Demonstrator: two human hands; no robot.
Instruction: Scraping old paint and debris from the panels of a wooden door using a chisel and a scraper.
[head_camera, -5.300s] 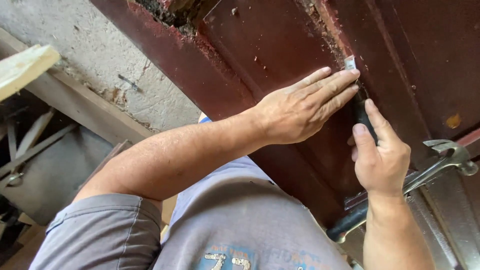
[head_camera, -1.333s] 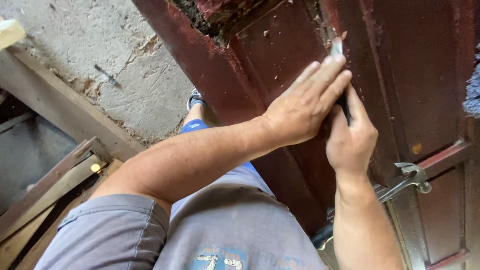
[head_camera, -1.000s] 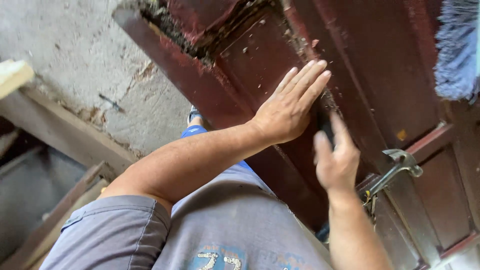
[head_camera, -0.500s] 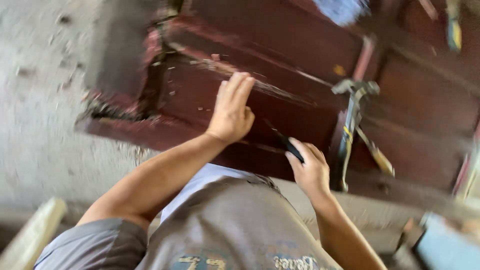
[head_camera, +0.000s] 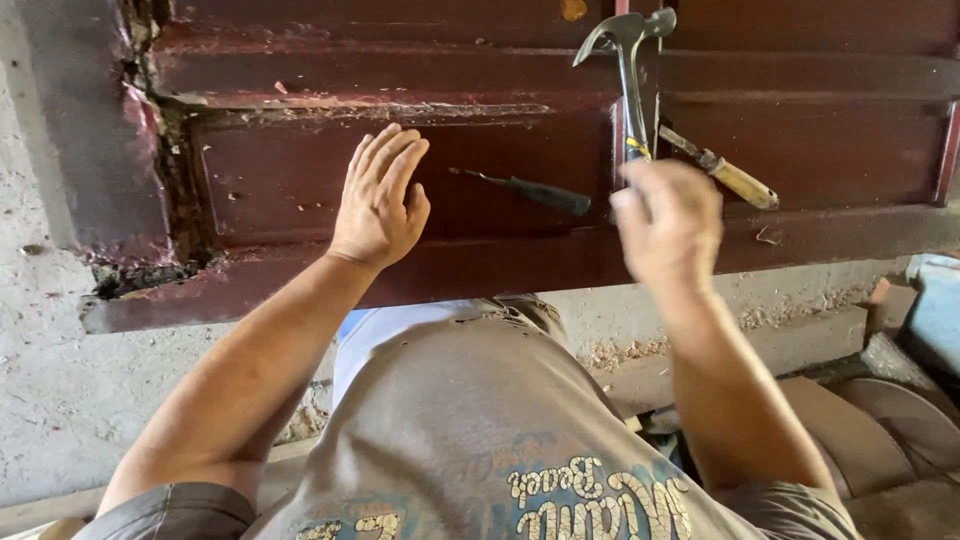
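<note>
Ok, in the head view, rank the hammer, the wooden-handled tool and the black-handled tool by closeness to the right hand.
1. Hammer: right above the right hand, its handle running down to the fingers.
2. Wooden-handled tool: beside the hand, on its upper right.
3. Black-handled tool: lying on the door panel, off to the left.

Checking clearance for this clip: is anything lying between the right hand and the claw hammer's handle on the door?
Nothing visible does. The right hand is blurred, directly over the lower handle of the claw hammer; a wooden-handled chisel lies just beside it, and the dark-handled tool lies off toward the left hand.
</note>
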